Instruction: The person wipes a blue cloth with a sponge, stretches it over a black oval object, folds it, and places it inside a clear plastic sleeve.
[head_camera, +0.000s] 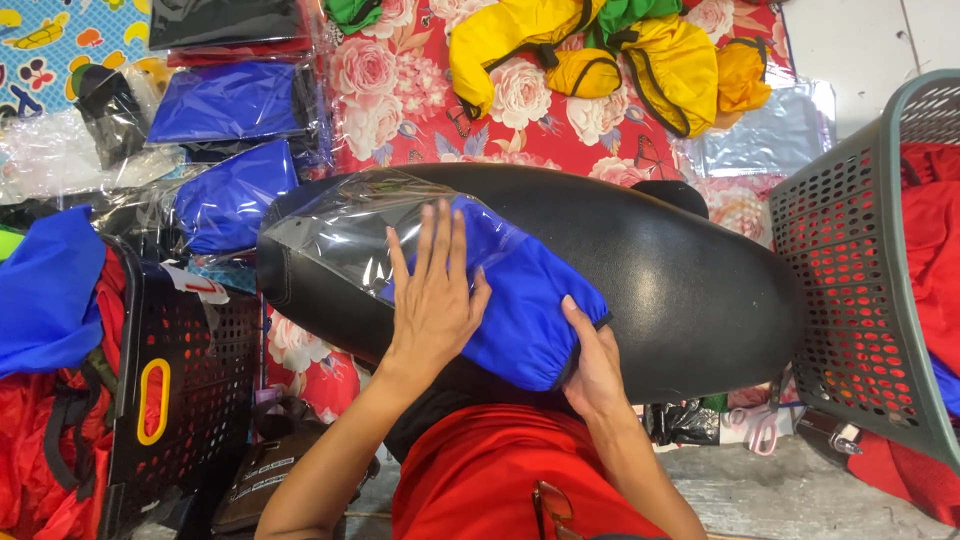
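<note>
Pressing a folded blue garment into a clear bag

Resting on a long black padded cushion (660, 270), the folded blue garment (520, 300) lies in the middle of the head view, its far-left end already inside a clear plastic bag (340, 225). The left hand (432, 295) lies flat on the garment with fingers spread and straight, gripping nothing, right where the bag's mouth meets the cloth. The right hand (592, 370) cups the garment's near-right end, thumb on top and fingers curled under its elastic edge.

To the left stands a black perforated basket (185, 390) with a yellow handle slot, holding blue and red cloth. Farther left and far, more blue garments in clear bags (235, 100) are stacked. At the far side, yellow garments (600, 50) lie on a red floral sheet (400, 95). On the right stands a grey perforated basket (850, 270) with red cloth inside. Near the bottom edge, the person's red clothing (480, 470) shows
</note>
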